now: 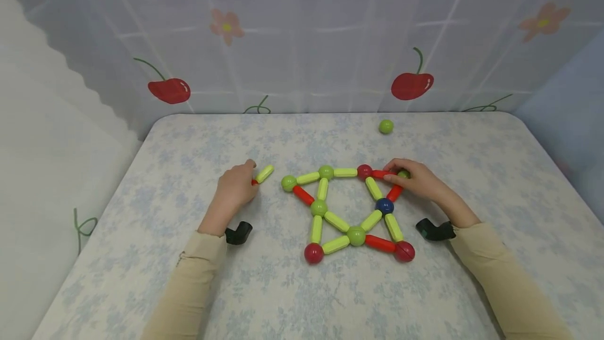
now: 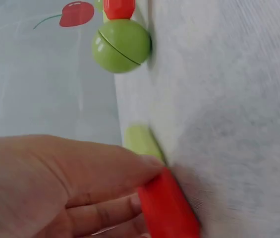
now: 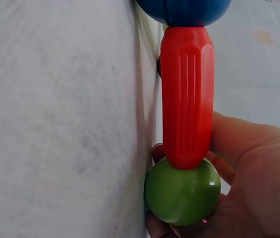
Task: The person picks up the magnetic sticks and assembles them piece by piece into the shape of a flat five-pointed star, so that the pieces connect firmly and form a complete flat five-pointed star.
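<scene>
My left hand (image 1: pixel 235 187) pinches a red magnetic rod (image 2: pixel 170 208) low over the table, left of the flat structure. A yellow-green rod (image 1: pixel 266 173) lies in line with its far end. On the structure's upper right corner, my right hand (image 1: pixel 417 176) holds a green ball (image 3: pixel 183 193), fingers curled around it. A red rod (image 3: pixel 188 96) links that ball to a blue ball (image 1: pixel 384 206). Another red rod (image 1: pixel 379 174) runs from a red ball (image 1: pixel 364 171) under the right fingertips. Yellow-green rods and green balls form most of the frame, including the leftmost green ball (image 1: pixel 289 183).
A loose green ball (image 1: pixel 386 126) sits near the table's back edge. Two red balls, left (image 1: pixel 313 253) and right (image 1: pixel 404 251), mark the structure's front corners. Black wrist mounts, left (image 1: pixel 239 233) and right (image 1: pixel 435 230), hang beside the wrists. A printed curtain (image 1: pixel 302 41) stands behind the table.
</scene>
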Motion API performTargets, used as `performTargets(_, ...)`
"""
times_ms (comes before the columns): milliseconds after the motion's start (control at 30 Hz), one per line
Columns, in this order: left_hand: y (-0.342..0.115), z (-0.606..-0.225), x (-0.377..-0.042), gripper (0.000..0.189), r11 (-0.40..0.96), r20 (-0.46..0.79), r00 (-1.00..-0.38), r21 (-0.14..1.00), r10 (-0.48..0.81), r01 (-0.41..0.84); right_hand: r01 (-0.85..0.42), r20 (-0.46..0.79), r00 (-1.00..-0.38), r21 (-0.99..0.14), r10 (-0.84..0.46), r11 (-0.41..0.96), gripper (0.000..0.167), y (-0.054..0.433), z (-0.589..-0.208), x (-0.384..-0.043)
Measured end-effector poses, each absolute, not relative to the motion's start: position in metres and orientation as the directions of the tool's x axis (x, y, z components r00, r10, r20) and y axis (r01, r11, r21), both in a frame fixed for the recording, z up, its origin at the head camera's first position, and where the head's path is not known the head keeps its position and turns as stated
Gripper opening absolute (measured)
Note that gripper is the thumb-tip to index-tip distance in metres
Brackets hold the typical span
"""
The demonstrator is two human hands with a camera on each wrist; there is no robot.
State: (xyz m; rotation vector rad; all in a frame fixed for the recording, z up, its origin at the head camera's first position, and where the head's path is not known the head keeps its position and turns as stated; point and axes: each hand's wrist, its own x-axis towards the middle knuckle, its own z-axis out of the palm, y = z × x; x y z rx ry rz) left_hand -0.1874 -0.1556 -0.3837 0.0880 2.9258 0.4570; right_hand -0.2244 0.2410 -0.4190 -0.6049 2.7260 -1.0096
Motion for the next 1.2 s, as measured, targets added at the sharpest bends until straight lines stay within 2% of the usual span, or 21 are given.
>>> performTargets(100,-0.161,-0.389,-0.187,0.024,0.942,-0.110,-0.992,0.337,0.054,0.014,-0.305,-0.023,-0.906,-0.657,-0.423,0.690,0.013,0.241,-0.420,-0.224)
performTargets(167,-0.163,-0.392,-0.187,0.020,0.936,-0.075,-0.996,0.351,0.040,0.011,-0.301,-0.024,-0.908,-0.659,-0.419,0.689,0.014,0.241,-0.420,-0.224)
performTargets(333,-0.166,-0.398,-0.187,0.020,0.940,-0.023,-0.999,0.340,0.036,0.026,-0.297,-0.023,-0.910,-0.660,-0.414,0.690,0.013,0.240,-0.420,-0.223)
performTargets(600,-0.168,-0.402,-0.185,0.009,0.939,0.035,-0.998,0.338,0.056,0.064,-0.286,-0.032,-0.914,-0.656,-0.405,0.698,0.013,0.240,-0.419,-0.223)
performTargets(700,-0.177,-0.393,-0.179,0.020,0.931,0.000,-0.998,0.362,0.060,0.056,-0.291,-0.028,-0.912,-0.657,-0.409,0.695,0.013,0.240,-0.419,-0.223)
performTargets(800,-0.199,-0.378,-0.167,0.045,0.905,-0.122,-0.981,0.415,0.154,0.090,-0.303,-0.020,-0.908,-0.659,-0.419,0.688,0.013,0.240,-0.419,-0.223)
performTargets(900,-0.221,-0.373,-0.156,0.052,0.853,-0.211,-0.927,0.491,0.312,0.175,-0.302,-0.023,-0.907,-0.659,-0.420,0.689,0.014,0.241,-0.415,-0.222)
performTargets(967,-0.229,-0.379,-0.152,0.047,0.799,-0.209,-0.886,0.550,0.414,0.243,-0.290,-0.032,-0.911,-0.657,-0.410,0.696,0.014,0.243,-0.412,-0.221)
performTargets(1033,-0.232,-0.388,-0.151,0.035,0.765,-0.177,-0.868,0.575,0.463,0.290,-0.282,-0.037,-0.913,-0.661,-0.405,0.695,0.014,0.245,-0.411,-0.221)
performTargets(1200,-0.231,-0.399,-0.153,0.015,0.746,-0.113,-0.884,0.591,0.454,0.308,-0.284,-0.045,-0.907,-0.671,-0.420,0.685,0.014,0.241,-0.416,-0.222)
